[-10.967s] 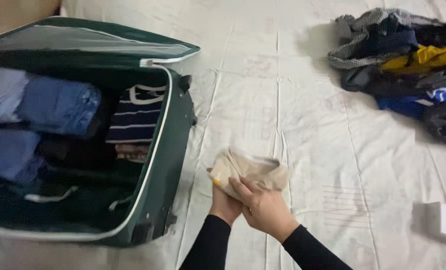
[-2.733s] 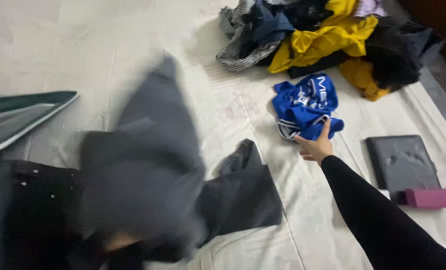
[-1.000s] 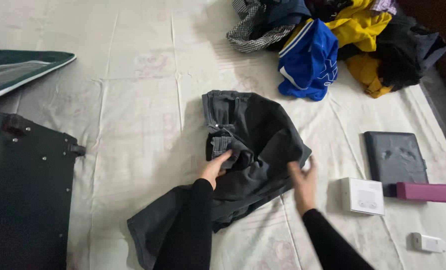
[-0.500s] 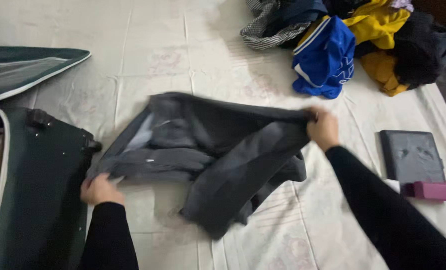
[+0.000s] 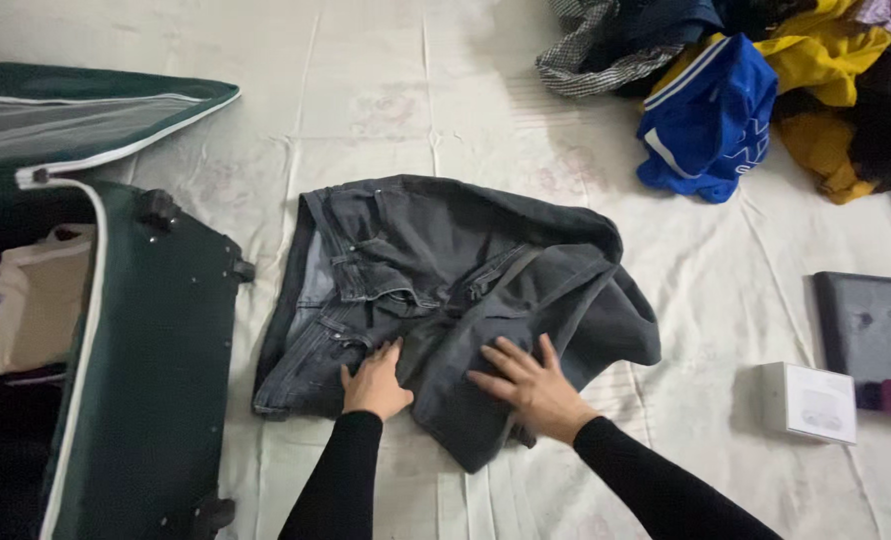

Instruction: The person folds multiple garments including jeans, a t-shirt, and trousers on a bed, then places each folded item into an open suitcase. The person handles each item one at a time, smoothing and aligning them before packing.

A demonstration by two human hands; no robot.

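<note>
In the head view, a pair of dark grey denim jeans [image 5: 446, 300] is seen lying crumpled in the middle of the cream bedsheet [image 5: 386, 90], just beside the open dark green fabric suitcase [image 5: 156, 350] at nine o'clock. The left hand [image 5: 376, 382] is laid flat on the near waistband side with fingers spread, nothing being pinched; the right hand [image 5: 531, 385] is pressed palm-down on the folded-over leg, fingers likewise fanned. A heap of mixed clothes [image 5: 766, 80], a blue jersey among them, is found at one o'clock, and a small white box [image 5: 809, 402] beside a dark flat case [image 5: 871, 325] at three o'clock. The smoothing is judged best done by even outward strokes from the centre, so that the bunched leg is flattened before any fold is made.
</note>
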